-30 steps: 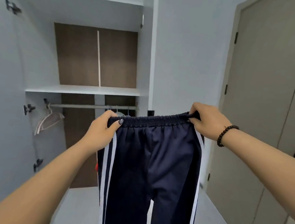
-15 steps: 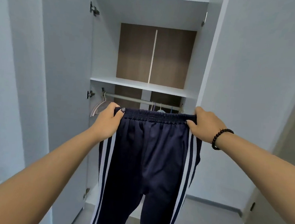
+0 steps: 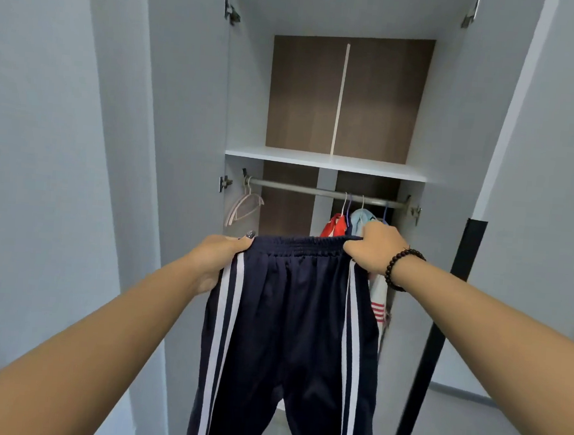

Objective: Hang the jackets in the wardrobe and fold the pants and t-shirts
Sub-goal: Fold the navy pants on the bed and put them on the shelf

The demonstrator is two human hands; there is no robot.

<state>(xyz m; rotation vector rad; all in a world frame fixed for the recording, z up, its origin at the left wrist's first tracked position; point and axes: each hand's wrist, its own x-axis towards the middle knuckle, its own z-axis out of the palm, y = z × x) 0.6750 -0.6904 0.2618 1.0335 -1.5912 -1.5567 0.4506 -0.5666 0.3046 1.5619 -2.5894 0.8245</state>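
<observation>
Navy white-striped track pants (image 3: pixel 291 320) held up before open grey wardrobe (image 3: pixel 327 162), left hand (image 3: pixel 221 253) and right hand (image 3: pixel 376 248) gripping waistband corners, hung garments behind

Pants (image 3: pixel 291 320) — smooth, perhaps knit cloth.

Single head-worn wide-angle view, facing straight ahead and slightly down into the open wardrobe (image 3: pixel 328 158) at close range. Both forearms reaching in from the lower corners, hands near mid-frame, rail (image 3: pixel 315 189) just beyond, floor at the bottom edge.
</observation>
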